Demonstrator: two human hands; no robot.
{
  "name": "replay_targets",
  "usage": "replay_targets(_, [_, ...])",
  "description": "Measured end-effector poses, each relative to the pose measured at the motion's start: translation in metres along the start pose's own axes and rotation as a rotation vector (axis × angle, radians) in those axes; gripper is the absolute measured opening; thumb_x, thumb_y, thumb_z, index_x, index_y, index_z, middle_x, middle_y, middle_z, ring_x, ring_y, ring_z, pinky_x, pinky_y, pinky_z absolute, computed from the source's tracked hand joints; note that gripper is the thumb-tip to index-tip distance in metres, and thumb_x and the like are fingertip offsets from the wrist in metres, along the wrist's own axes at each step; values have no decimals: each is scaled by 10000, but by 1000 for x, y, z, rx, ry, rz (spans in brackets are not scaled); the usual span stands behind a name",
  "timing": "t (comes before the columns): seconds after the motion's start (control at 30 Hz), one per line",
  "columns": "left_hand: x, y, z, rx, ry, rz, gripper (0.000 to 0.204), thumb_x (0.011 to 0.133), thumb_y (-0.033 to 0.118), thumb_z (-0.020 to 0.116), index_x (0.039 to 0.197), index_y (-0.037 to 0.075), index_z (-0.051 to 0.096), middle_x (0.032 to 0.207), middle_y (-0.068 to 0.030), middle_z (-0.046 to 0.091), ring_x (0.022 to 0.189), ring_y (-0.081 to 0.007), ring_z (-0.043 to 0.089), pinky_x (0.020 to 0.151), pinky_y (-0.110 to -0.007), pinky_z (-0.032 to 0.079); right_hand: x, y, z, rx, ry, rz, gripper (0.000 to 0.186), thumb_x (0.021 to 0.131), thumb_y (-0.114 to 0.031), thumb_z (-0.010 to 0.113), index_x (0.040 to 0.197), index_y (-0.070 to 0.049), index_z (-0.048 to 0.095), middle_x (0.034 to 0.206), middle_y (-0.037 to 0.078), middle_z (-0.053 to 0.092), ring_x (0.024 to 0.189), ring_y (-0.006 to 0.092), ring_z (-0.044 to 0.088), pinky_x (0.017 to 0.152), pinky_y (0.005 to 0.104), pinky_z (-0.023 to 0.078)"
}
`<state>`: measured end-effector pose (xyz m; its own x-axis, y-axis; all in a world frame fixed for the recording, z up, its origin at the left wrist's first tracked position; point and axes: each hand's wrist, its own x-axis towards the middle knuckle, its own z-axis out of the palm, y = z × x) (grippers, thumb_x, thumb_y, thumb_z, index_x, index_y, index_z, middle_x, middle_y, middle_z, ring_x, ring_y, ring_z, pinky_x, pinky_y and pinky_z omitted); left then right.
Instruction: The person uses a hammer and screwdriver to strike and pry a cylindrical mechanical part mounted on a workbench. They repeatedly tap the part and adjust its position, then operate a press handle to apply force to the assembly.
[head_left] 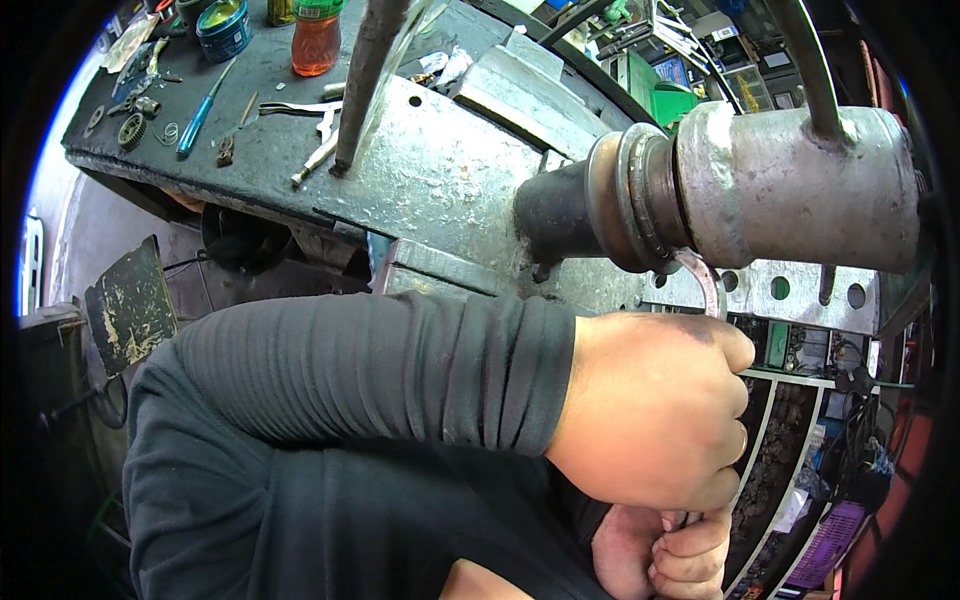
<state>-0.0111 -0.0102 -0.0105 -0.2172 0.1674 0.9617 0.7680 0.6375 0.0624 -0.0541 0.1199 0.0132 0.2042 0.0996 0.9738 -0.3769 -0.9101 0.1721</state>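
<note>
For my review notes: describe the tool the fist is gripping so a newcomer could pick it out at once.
Start at the big grey metal cylinder lying sideways at upper right, with its dark rusty collar. Just under that collar a thin curved metal jaw rises from the clenched upper hand. Unlike the loose tools on the dark workbench at upper left, it is the only one held.

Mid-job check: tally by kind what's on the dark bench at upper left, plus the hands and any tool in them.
Orange bottle: 1
Round tin: 1
Gear: 1
Blue-handled tool: 1
Hands: 2, left hand and right hand
Ring-ended tool: 1, in the left hand's fist
Total: 7
</note>
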Motion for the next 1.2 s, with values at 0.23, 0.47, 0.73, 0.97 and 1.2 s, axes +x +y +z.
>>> replay_targets(0.23, [1,1,0,8,24,9,124,728,300,607,649,205,593,646,62,583,647,-133,588,654,-308,403,3,-5,4,-76,22,86,280,1014,-264,466,781,-120,409,560,-85,294,430,53,267,455,204,296])
replay_targets(0.47, [-9,-1,10,-25,86,45,147,716,298,606,624,186,582,625,56,570,643,-138,584,647,-311,402,-21,-8,11,1,101,14,299,986,-260,427,720,-138,368,521,-75,257,431,87,260,474,250,296])
replay_targets(0.73, [-4,1,9,-41,127,11,136,719,312,613,643,200,608,642,70,596,663,-125,599,651,-311,406,-3,-9,8,6,31,116,292,972,-223,468,709,-141,370,541,-82,250,422,68,243,437,227,246])
replay_targets(0.97, [-2,0,2,11,47,15,130,735,313,605,657,209,606,660,83,604,683,-116,608,650,-307,404,-1,-16,3,-116,63,113,281,986,-250,468,736,-136,410,531,-88,261,415,54,245,421,223,246])
replay_targets(1.2, [-1,-1,-1,15,67,-2,129,731,312,607,658,206,599,642,68,589,661,-127,600,644,-310,405,13,-18,-3,-62,-45,239,280,970,-274,487,734,-141,414,520,-88,255,391,58,227,407,223,239])
